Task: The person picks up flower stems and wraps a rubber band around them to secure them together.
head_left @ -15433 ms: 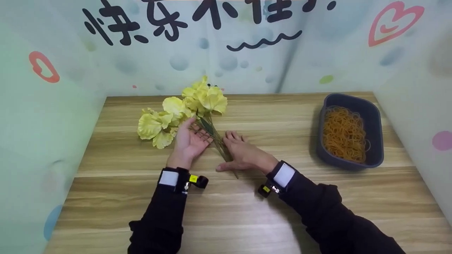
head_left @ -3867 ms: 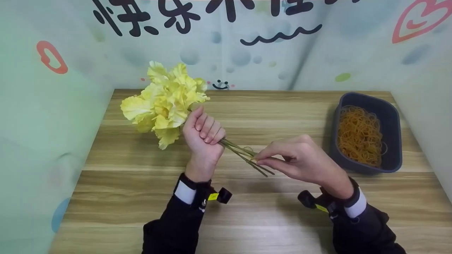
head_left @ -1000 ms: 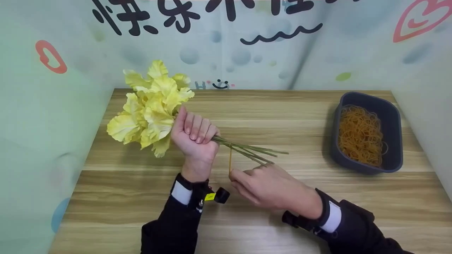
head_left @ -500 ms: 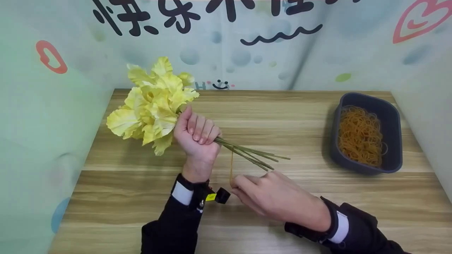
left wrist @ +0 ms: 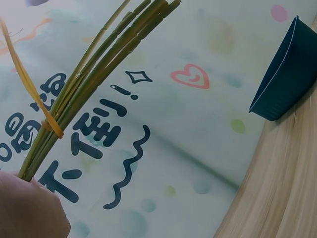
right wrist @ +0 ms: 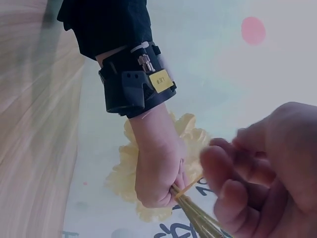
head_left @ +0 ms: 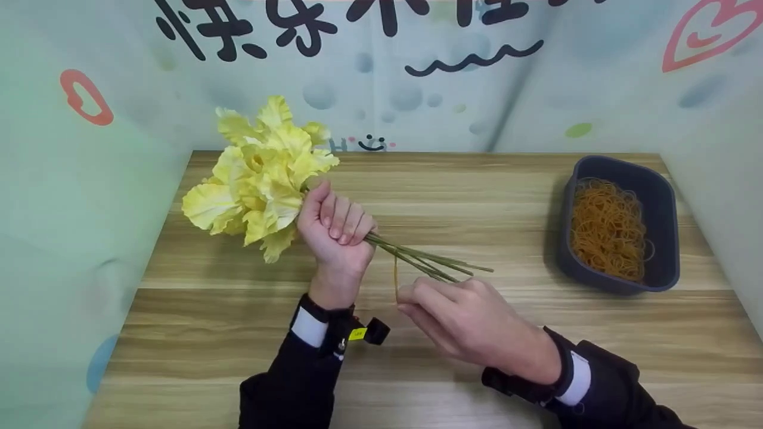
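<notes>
My left hand grips a bunch of yellow flowers by the stems, fingers curled round them just below the blooms. The green stems stick out to the right, slightly fanned, above the table. Around them, close to my left fist, loops a rubber band. My right hand pinches its other end and stretches it toward me. The left wrist view shows the band drawn taut from the stems. In the right wrist view, the fingers of my right hand are curled in.
A dark blue bin holding many loose rubber bands stands at the right rear of the wooden table. A printed backdrop rises behind the table, with light walls at both sides.
Flowers that lay on the table are now held up in my left hand. The rubber band has moved from the stem ends toward my left fist and is stretched. Lately the hands shift only slightly.
</notes>
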The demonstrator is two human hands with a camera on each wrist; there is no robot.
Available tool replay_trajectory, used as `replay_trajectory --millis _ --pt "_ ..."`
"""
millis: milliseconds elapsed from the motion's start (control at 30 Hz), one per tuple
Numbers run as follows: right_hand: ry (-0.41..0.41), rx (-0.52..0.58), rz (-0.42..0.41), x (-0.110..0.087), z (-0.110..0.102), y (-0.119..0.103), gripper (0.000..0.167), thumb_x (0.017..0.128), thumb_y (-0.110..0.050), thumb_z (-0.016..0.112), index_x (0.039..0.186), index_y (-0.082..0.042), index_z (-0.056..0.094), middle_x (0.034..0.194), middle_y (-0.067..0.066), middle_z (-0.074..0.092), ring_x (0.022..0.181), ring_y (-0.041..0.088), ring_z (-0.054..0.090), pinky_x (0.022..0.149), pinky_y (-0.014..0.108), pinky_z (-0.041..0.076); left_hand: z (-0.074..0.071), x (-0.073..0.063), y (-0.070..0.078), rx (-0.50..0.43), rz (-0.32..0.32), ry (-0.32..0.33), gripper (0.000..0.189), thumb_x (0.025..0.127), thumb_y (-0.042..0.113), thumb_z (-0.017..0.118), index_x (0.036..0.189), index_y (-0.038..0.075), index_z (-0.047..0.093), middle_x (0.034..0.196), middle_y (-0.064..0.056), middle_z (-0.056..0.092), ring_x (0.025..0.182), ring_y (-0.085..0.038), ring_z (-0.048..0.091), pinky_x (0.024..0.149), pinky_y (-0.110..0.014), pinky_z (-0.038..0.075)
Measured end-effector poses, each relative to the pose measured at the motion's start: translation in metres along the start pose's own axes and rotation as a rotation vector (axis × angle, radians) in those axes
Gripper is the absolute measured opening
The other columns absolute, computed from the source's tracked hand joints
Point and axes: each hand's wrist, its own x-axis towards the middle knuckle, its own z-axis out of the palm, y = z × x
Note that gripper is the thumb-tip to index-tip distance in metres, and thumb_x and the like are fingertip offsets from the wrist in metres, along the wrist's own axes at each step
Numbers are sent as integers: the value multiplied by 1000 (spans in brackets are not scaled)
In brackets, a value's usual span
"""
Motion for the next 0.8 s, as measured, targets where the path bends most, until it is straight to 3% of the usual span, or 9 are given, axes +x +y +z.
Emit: replay_trajectory --millis 200,467,600,800 --pt "102 55 10 2 -2 7 20 117 -14 60 107 -2 73 88 4 73 62 10 67 56 16 59 0 -1 -1 65 15 -3 67 115 20 33 49 17 47 38 6 43 45 -5 11 45 -18 5" --pt "151 -19 58 5 -16 19 21 117 -15 61 105 -2 73 93 5 74 74 12 73 65 21 65 1 -1 -1 223 50 46 71 118 21 26 49 22 45 38 10 42 45 -6 10 44 -18 6" --pt "170 -30 114 5 -18 24 23 118 -18 60 105 -3 71 94 5 72 74 12 69 64 22 62 2 -2 -2 240 32 41 70 117 20 28 49 22 46 38 11 42 45 -5 10 46 -18 5" --pt "176 3 202 3 -20 32 26 118 -23 58 107 -2 69 92 6 70 74 11 62 63 21 56 3 -3 -3 195 -19 21 69 116 20 31 49 22 47 38 9 43 46 -6 10 47 -18 3"
